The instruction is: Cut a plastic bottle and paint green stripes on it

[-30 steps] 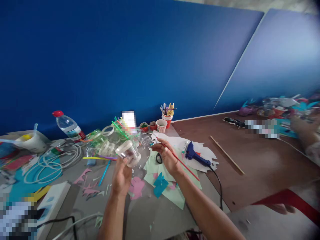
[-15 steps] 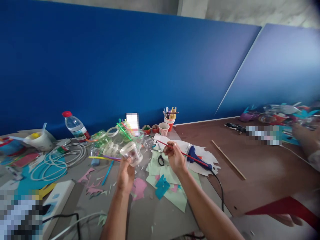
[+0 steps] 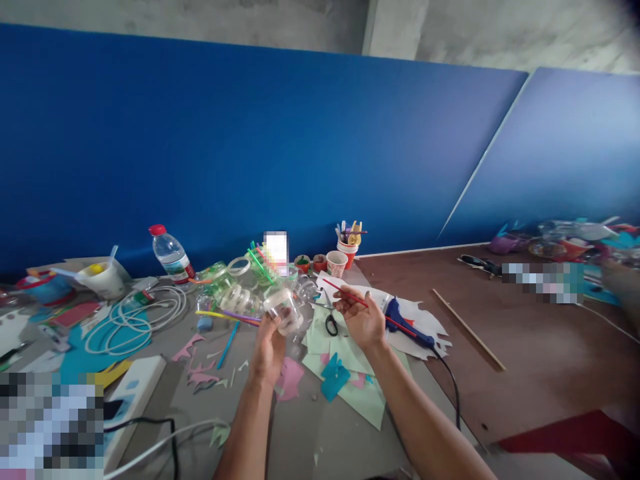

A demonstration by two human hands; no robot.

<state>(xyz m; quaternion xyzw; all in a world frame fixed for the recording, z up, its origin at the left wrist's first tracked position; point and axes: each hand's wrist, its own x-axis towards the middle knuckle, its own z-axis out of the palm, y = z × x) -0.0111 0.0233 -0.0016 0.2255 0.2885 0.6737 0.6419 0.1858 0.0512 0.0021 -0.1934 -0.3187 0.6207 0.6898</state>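
My left hand (image 3: 269, 350) grips a small clear plastic container (image 3: 285, 311), tilted, with its fingers at the near side. A thin red stick (image 3: 350, 294) is pinched in my right hand (image 3: 363, 320); its tip points up and left, towards the container but apart from it. Black-handled scissors (image 3: 331, 324) lie between the hands on pale green paper (image 3: 360, 400). Just right of my right hand, a blue glue gun (image 3: 407, 325) rests on cut white paper (image 3: 435, 325). A teal paper piece (image 3: 335, 378) lies below the scissors.
A water bottle (image 3: 171, 257), coiled white cable (image 3: 135, 323) and power strip (image 3: 137, 407) are at left. Paper cups (image 3: 337, 264) stand by the blue partition (image 3: 250, 147). A wooden stick (image 3: 469, 329) lies at right, with another person's blurred hand (image 3: 623, 283) at the far right.
The whole scene has shifted right and slightly down in view. Both hands still hold their items. At the lower right, the fingers under the red sheet no longer show.
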